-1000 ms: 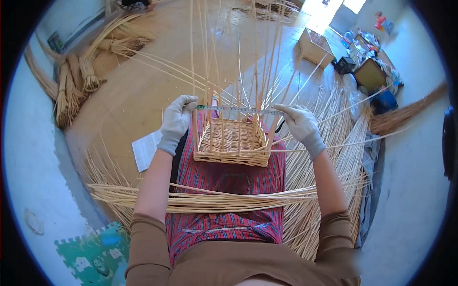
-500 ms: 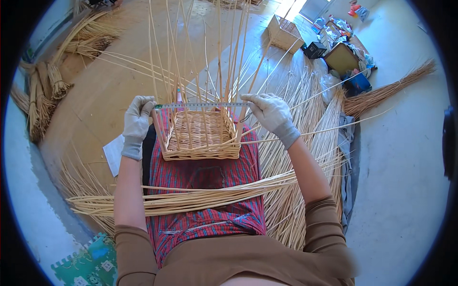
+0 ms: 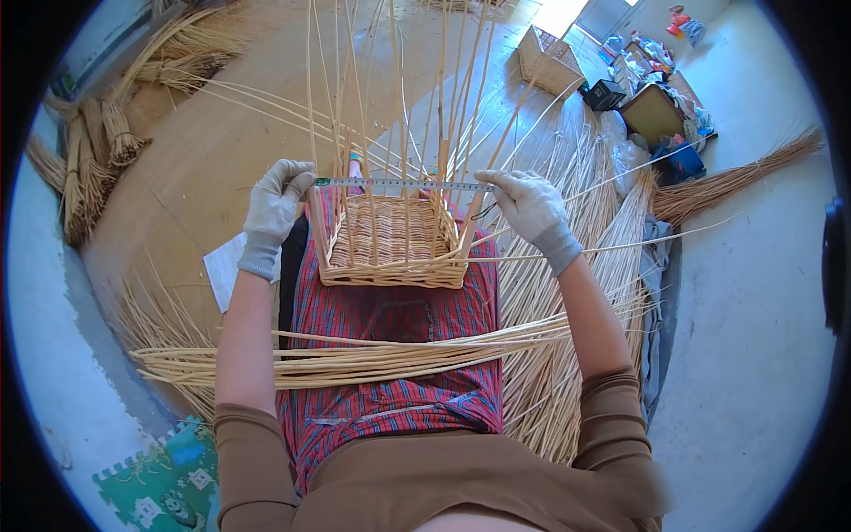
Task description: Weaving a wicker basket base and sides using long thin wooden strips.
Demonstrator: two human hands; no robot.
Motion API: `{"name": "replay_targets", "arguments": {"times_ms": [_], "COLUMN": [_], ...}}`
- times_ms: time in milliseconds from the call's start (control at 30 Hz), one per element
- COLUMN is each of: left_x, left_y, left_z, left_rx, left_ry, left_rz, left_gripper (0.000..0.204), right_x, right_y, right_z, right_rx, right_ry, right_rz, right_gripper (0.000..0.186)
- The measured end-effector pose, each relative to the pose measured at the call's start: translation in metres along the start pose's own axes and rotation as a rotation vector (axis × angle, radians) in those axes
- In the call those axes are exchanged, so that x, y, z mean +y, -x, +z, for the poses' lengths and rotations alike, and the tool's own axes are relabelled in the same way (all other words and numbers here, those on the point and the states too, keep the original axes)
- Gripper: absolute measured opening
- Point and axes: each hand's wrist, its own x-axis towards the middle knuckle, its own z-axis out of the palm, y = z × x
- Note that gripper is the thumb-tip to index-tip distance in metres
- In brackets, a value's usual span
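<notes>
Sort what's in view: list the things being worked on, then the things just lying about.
In hand:
left hand and right hand, gloved, stretching a thin measuring tape
square half-woven wicker basket with tall upright stakes

Lying about:
bundle of pale willow rods across the lap
tied reed bundles
woven box

the basket (image 3: 390, 244) sits mid-frame on the lap, a tape measure (image 3: 399, 184) across its far edge. a bundle of rods (image 3: 355, 359) lies below it; more bundles (image 3: 84, 164) lie upper left.
</notes>
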Motion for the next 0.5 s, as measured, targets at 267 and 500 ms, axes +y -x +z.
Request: {"name": "replay_targets", "arguments": {"times_ms": [267,500], "left_x": [0.004,-0.007], "left_y": [0.005,0.012], "left_z": [0.030,0.035], "left_rx": [0.068,0.072], "left_ry": [-0.096,0.252], "left_rz": [0.189,0.060], "left_gripper": [0.010,0.007], "right_x": [0.003,-0.018], "right_y": [0.008,0.004], "right_z": [-0.006,0.009], "right_rx": [0.054,0.088], "right_ry": [-0.066,-0.118], "right_rz": [-0.013,0.083], "right_gripper": [0.036,0.029]}}
